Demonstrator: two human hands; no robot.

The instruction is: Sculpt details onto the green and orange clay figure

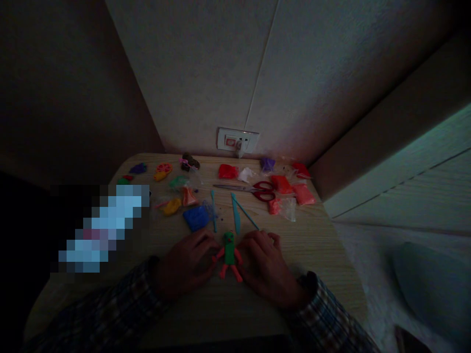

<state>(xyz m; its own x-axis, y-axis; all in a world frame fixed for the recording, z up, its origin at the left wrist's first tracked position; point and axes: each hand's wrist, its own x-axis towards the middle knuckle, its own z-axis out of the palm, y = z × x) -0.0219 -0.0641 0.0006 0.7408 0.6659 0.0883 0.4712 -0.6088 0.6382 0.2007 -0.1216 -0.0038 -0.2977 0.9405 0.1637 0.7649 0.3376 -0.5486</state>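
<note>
Left hand (191, 262) and right hand (268, 264) flank a small green and pink figure (229, 252) at the near middle of the wooden surface (329, 252). Fingers on both are partly curled inward, close to the figure's pink arms; in this dim light I can't tell whether either hand is pinching it or only lying alongside.

The modelling looks well along to me: the figure has a green head and body, two pink arms and two pink legs, all seemingly joined. Whether finer details are left is hard to judge, as the head is too dark to read. Three slim blue tools (236, 215) lie just beyond, none in hand, and red-handled scissors (263, 189) lie farther back, blades pointing left.

Clear plastic packets are spread around these. On the left, a blue packet (196, 217) sits nearest, with a yellow packet (171, 206), an orange packet (189, 196) and a green packet (178, 182) near it. Toward the back right are a red packet (228, 171), a purple packet (268, 164) and a pink packet (304, 194), each seeming to hold soft clay. One bag (289, 209) is mostly slack, with a coral lump at one end
</note>
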